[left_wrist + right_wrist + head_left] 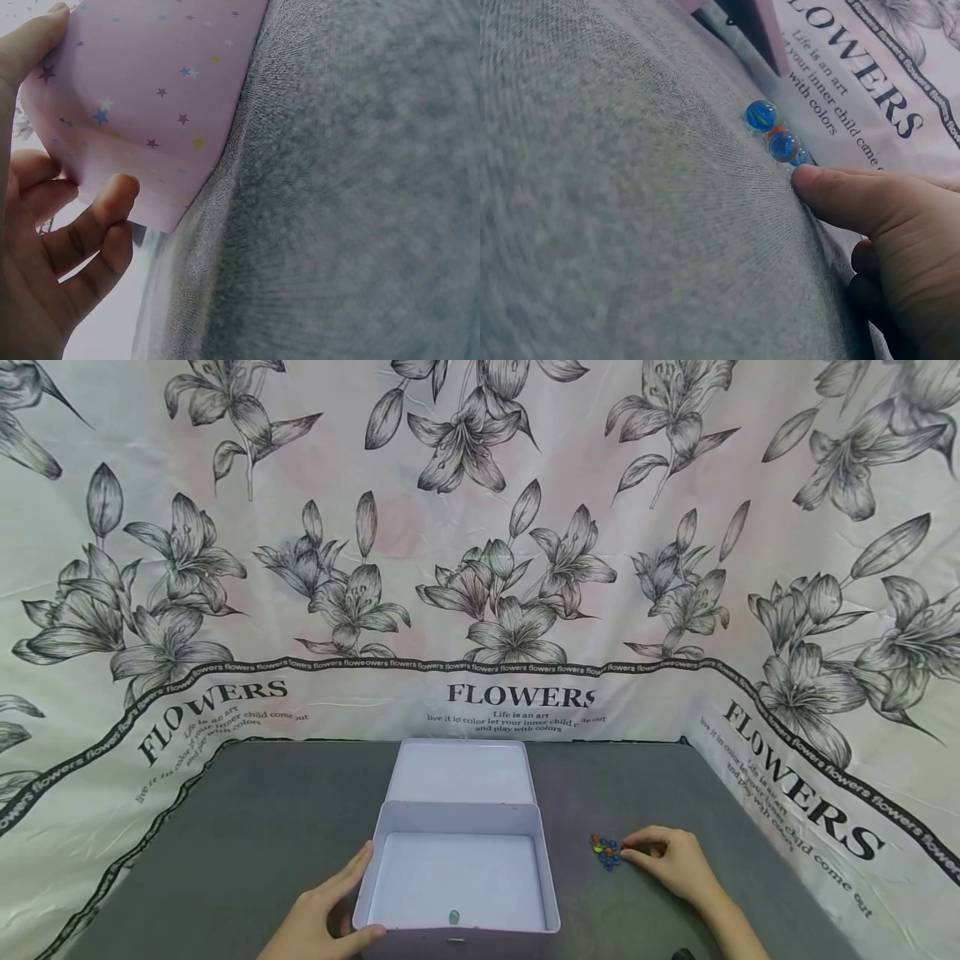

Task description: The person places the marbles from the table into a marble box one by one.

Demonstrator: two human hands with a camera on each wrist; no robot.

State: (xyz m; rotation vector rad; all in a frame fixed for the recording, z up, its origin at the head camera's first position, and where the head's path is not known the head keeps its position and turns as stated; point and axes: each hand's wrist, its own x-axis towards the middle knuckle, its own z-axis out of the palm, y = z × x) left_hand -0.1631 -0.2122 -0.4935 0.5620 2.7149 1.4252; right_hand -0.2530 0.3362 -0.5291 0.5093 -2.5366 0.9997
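A shallow lilac box [459, 868] lies with its lid folded back. Its outer wall [165, 82] is pink with small stars in the left wrist view. My left hand [326, 910] holds its near left corner, thumb over the front rim and fingers along the left side. Inside, by the front wall, rests one pale green marble [453, 917]. To the right lies a cluster of glass marbles [609, 863], mostly blue with some orange and yellow. The right hand [671, 860] has thumb and index tips close together at the cluster's right edge; I cannot tell whether a marble is between them.
The opened lid [461, 771] extends behind the box. A grey cloth [300, 810] covers the table. White flower-printed fabric [517, 610] hangs at the back and sides. A small dark object [683, 954] shows at the bottom edge, near the right forearm.
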